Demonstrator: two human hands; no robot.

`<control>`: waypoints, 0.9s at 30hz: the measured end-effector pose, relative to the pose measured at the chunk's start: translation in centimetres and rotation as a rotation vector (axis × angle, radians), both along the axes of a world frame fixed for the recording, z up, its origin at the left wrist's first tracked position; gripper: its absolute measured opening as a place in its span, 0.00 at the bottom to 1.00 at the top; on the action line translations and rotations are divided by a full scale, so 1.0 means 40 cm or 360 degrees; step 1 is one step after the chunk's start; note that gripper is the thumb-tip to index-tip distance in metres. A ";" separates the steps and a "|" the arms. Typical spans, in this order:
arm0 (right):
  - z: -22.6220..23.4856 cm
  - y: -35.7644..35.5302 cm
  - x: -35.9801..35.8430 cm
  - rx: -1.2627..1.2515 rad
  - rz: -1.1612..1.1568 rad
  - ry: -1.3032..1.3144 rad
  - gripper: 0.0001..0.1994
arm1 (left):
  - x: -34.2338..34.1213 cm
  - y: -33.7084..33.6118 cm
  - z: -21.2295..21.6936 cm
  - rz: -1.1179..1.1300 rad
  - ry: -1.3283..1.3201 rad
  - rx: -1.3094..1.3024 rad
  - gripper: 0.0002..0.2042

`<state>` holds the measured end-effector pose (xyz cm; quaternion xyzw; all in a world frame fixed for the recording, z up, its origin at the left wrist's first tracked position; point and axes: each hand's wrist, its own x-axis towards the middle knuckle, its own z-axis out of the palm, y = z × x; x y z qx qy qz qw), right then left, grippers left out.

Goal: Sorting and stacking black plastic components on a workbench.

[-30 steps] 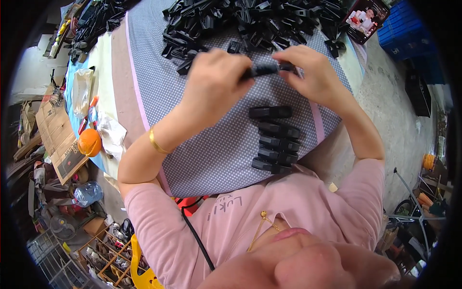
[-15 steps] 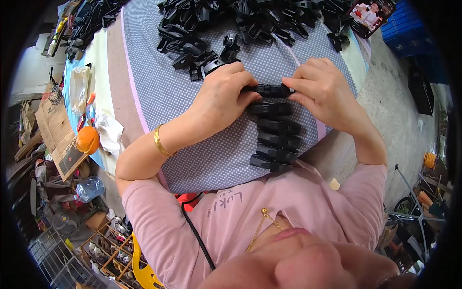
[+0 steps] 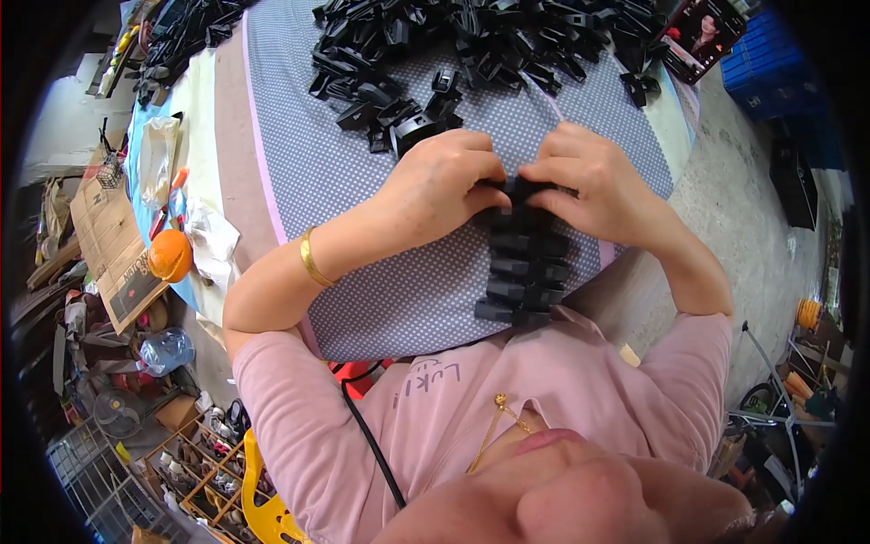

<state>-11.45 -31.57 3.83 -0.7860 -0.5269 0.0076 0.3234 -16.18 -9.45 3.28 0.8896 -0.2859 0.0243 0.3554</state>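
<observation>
Several black plastic pieces (image 3: pixel 524 270) lie side by side in a column on the dotted grey cloth (image 3: pixel 390 299), running toward my chest. At the column's far end, my left hand (image 3: pixel 458 177) pinches the left side of a black plastic piece (image 3: pixel 520 190). My right hand (image 3: pixel 584 177) grips that same piece from the right, thumb on the near side. My fingers cover most of it, and its shape is blurred. Just beyond my left hand lies a loose black piece with a shiny curved band (image 3: pixel 412 129).
A large heap of similar black parts (image 3: pixel 390 41) spreads across the far side of the table. At the far right corner stands a phone or screen (image 3: pixel 700 38). An orange (image 3: pixel 169 255) and crumpled white plastic (image 3: pixel 211 243) sit at the left edge. Blue crates (image 3: pixel 770 63) stand beyond the right side.
Both hands have come closer together and slightly nearer to me, bringing the held piece down against the far end of the column. The picture on the screen has changed.
</observation>
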 end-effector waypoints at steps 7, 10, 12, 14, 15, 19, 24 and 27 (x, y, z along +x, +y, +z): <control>0.020 0.060 0.041 -0.0062 0.0062 -0.0056 0.13 | 0.118 0.163 0.041 0.0711 -0.0722 0.0634 0.07; 0.008 0.152 0.036 0.0072 -0.0083 -0.0433 0.15 | 0.115 0.251 0.070 0.0637 -0.0465 0.0817 0.09; -0.011 0.191 0.048 0.0037 -0.0128 -0.0619 0.16 | 0.122 0.257 0.076 0.0516 -0.0222 0.0813 0.12; -0.037 0.209 0.064 -0.0089 -0.0131 -0.0631 0.15 | 0.123 0.244 0.075 0.0542 -0.0217 0.0841 0.12; -0.043 0.215 0.072 -0.0218 -0.0134 -0.0643 0.13 | 0.123 0.240 0.075 0.0567 -0.0212 0.0865 0.13; -0.040 0.190 0.092 -0.0305 -0.0222 -0.0653 0.10 | 0.130 0.236 0.051 0.0511 -0.0292 0.0881 0.13; -0.043 0.161 0.097 -0.0009 -0.0326 -0.0692 0.08 | 0.127 0.230 0.069 0.0581 -0.0434 0.0748 0.10; -0.035 0.156 0.115 0.0070 -0.0344 -0.0604 0.08 | 0.121 0.214 0.086 0.0639 -0.0461 0.0620 0.09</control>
